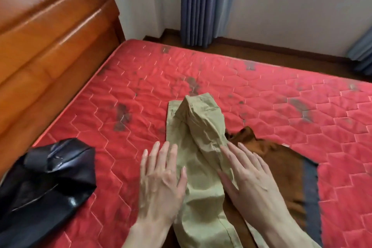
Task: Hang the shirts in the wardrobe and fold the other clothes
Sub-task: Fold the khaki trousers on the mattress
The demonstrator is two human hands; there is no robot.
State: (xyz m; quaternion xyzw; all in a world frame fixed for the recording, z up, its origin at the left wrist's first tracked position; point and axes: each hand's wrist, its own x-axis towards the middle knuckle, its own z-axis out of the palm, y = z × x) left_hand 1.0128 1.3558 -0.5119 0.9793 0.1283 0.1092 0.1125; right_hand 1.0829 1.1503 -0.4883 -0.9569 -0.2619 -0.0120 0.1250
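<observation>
Both hands are flat on the job here. The left hand (161, 175) lies with straight fingers pressing the left edge of the long khaki cotton trousers (198, 147), and the right hand (249, 177) does the same on the right edge, so neither grip is closed around anything, just palms and fingers smoothing. The trousers run from 6 o'clock up to the middle of the view, and the far end is doubled back toward the hands in a puffy, uneven hump.

Just right of them, at about 4 o'clock, a rust-brown garment with a dark grey band (281, 167) lies spread out, partly under the trousers and the right wrist. At 8 o'clock there's a shiny black crumpled garment (44, 177).

Everything sits on the red quilted mattress (281, 96), with the orange wooden headboard (50, 36) at 10 o'clock and blue pleated curtains (199, 4) at 12.

What could go wrong, I reckon: that folded-over end isn't lined up, so pressing it now would set a crooked crease. Sliding the trousers could also drag the brown piece along and bunch it.

Count: one pair of trousers, one brown garment, one black garment, two hands. No hangers or wardrobe in view.
</observation>
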